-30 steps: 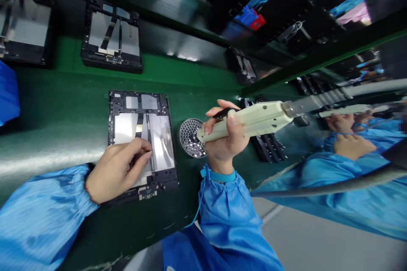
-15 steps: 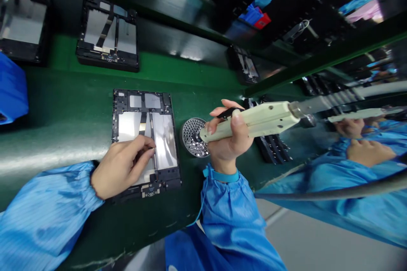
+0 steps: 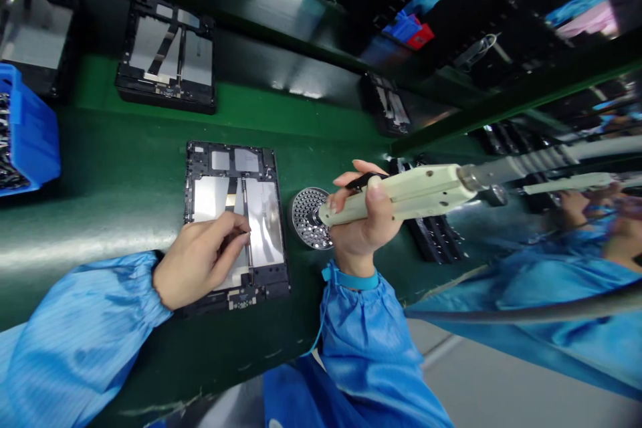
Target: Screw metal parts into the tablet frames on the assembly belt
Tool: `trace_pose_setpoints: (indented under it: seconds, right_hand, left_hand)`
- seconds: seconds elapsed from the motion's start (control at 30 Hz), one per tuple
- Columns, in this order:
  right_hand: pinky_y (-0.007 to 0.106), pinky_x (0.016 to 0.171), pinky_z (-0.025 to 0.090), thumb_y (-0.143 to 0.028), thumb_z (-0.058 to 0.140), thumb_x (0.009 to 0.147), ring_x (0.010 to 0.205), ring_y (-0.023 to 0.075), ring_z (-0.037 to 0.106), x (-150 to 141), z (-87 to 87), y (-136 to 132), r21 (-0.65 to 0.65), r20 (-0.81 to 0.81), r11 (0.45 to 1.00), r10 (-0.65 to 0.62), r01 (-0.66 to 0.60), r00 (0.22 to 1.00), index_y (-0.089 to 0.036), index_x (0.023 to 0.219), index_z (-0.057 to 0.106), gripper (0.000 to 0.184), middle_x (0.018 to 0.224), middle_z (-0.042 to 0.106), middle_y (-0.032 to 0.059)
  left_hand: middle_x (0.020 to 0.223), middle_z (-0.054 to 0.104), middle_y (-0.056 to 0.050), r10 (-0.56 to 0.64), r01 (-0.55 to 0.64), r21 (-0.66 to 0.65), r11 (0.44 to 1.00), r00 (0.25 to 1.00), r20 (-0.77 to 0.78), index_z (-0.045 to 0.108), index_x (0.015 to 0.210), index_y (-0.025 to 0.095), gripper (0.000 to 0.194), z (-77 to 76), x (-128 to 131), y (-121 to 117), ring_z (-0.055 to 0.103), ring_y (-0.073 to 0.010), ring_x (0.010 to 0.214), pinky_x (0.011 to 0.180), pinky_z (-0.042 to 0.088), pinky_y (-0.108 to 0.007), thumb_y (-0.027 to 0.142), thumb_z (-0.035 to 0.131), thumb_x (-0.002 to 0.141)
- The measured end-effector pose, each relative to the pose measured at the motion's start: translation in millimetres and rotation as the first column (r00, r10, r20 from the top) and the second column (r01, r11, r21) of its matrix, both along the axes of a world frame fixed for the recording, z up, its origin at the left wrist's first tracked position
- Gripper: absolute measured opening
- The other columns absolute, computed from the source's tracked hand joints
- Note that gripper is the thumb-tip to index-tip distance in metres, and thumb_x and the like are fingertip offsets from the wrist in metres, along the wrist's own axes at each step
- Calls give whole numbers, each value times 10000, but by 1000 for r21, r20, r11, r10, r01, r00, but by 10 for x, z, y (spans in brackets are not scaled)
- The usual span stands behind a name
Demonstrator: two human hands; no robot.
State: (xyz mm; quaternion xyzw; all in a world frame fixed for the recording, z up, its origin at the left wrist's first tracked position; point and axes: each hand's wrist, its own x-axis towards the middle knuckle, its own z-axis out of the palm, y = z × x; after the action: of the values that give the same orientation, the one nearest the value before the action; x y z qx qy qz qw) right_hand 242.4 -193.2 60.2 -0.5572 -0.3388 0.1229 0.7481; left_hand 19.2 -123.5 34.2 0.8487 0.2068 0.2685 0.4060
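My right hand (image 3: 362, 231) is wrapped round a pale cream electric screwdriver (image 3: 426, 190), with its thumb on top and a cable running off right. The tool's front end is over a round metal screw dish (image 3: 303, 212) full of small holes. My left hand (image 3: 193, 261) hovers over or rests on an opened tablet (image 3: 267, 227); I cannot tell which. Its thumb and forefinger are pinched together, and whatever is between them is too small to make out. Silver panels, a black ribbon cable and a small circuit board show inside the tablet's dark frame.
Further opened tablets (image 3: 200, 57) lie in stacks on the green bench (image 3: 150, 137) behind. A blue bin (image 3: 37, 140) of small metal parts stands at the left. Dark parts (image 3: 435, 237) lie right of my right hand. A co-worker's blue sleeve (image 3: 552, 267) is further right.
The view has shifted slightly, bringing more of the blue bin into sight. Both my hands keep nearly the same pose over the tablet and dish. The co-worker's hands have moved right.
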Motion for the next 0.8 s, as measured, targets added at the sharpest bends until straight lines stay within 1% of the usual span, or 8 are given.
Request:
trace_pose_setpoints:
  seconds: [0.17, 0.3, 0.43, 0.5, 0.57, 0.67, 0.73, 0.8]
  right_hand:
    - [227, 365, 410, -403, 690, 817, 384, 79, 491, 1, 13, 4, -3, 8, 1000, -24, 24, 1000, -176, 950, 700, 263, 775, 699, 10]
    - [235, 363, 412, -435, 695, 781, 364, 78, 465, 38, 113, -43, 65, -21, 997, -39, 40, 999, -175, 931, 720, 301, 753, 703, 10]
    - [242, 349, 388, -491, 676, 746, 347, 80, 431, 58, 239, -161, 140, -41, 988, -53, 59, 998, -211, 920, 753, 339, 750, 700, 0]
    - [252, 361, 387, -503, 693, 730, 359, 82, 436, 47, 275, -202, 145, -63, 988, -39, 48, 997, -214, 916, 771, 353, 753, 692, 10]
    - [272, 376, 386, -507, 720, 698, 367, 88, 440, 28, 289, -213, 133, -90, 991, -22, 34, 996, -218, 905, 789, 362, 750, 689, 19]
    - [290, 347, 356, -534, 720, 643, 340, 96, 403, -6, 291, -190, 136, -131, 990, -24, 42, 991, -229, 855, 797, 380, 704, 680, 15]
    - [285, 316, 334, -561, 710, 626, 317, 93, 377, -30, 296, -172, 160, -155, 986, -28, 53, 988, -216, 832, 790, 410, 674, 671, 15]
    - [281, 309, 340, -562, 725, 635, 319, 94, 387, -58, 310, -163, 182, -173, 983, -2, 33, 985, -197, 847, 784, 426, 684, 673, 21]
  left_hand:
    - [808, 720, -5, -2, 2, -10, 1000, 1000, 6, 543, 1029, 172, 61, 0, -3, -9, 644, -99, 596, 476, 415, -176, 176, 488, 1001]
    - [954, 754, -35, 66, -54, -117, 992, 993, 96, 506, 1084, 186, 76, -24, -10, 3, 691, -114, 694, 567, 494, -206, 192, 494, 1009]
    - [975, 765, -63, 221, -177, -250, 952, 962, 159, 465, 1026, 194, 100, -37, -1, 176, 663, -109, 633, 551, 490, -227, 245, 543, 992]
    - [941, 766, -75, 332, -269, -330, 905, 931, 151, 453, 969, 195, 163, -41, -3, 321, 669, -117, 650, 518, 467, -215, 278, 593, 961]
    - [932, 762, -90, 435, -354, -379, 855, 887, 153, 449, 924, 195, 208, -46, -17, 473, 713, -147, 750, 507, 466, -201, 297, 630, 925]
    - [916, 754, -96, 518, -423, -366, 829, 828, 216, 448, 902, 196, 250, -43, -59, 658, 747, -196, 880, 501, 492, -183, 328, 660, 885]
    - [935, 754, -94, 518, -426, -331, 842, 811, 271, 485, 971, 188, 265, -23, -89, 733, 747, -213, 939, 519, 527, -186, 355, 670, 881]
    - [993, 757, -99, 491, -411, -300, 861, 824, 281, 543, 1080, 172, 297, 5, -112, 774, 740, -214, 983, 570, 573, -203, 382, 656, 901]
